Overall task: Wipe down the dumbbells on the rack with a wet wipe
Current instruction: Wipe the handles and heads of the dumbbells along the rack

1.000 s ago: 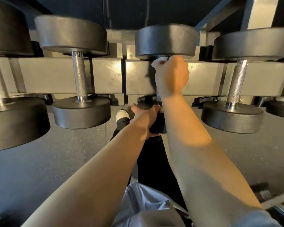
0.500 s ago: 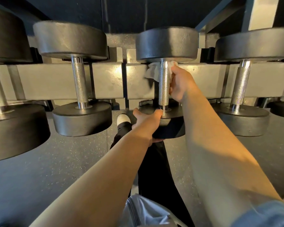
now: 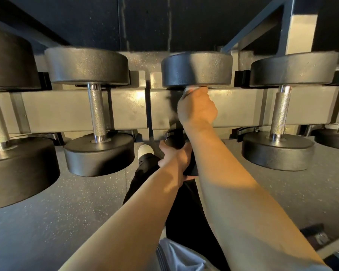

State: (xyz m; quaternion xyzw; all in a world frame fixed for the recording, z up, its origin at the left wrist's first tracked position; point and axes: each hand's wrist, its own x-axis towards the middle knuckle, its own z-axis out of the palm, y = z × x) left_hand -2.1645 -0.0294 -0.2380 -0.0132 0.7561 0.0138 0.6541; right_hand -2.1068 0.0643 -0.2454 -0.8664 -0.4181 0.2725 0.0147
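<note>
Grip: my right hand (image 3: 197, 108) is wrapped round the handle of the middle dumbbell (image 3: 197, 69) at frame centre, with the wet wipe (image 3: 188, 90) bunched in it; only a white corner shows at the top of my fist, just under the far head.
Left hand: my left hand (image 3: 176, 157) grips the near head of that dumbbell, low centre, fingers curled round its edge to steady it.
Progress: I judge the handle wipe is under way on this one dumbbell; which of the others on the rack (image 3: 67, 110) are done, I cannot tell.
Left to do: the left dumbbell (image 3: 92, 114) and the right dumbbell (image 3: 280, 114) show no sign either way.
Hidden: my fist and forearm cover the handle and most of the near head; the wipe is mostly out of sight; dumbbells at both frame edges are cut off.
</note>
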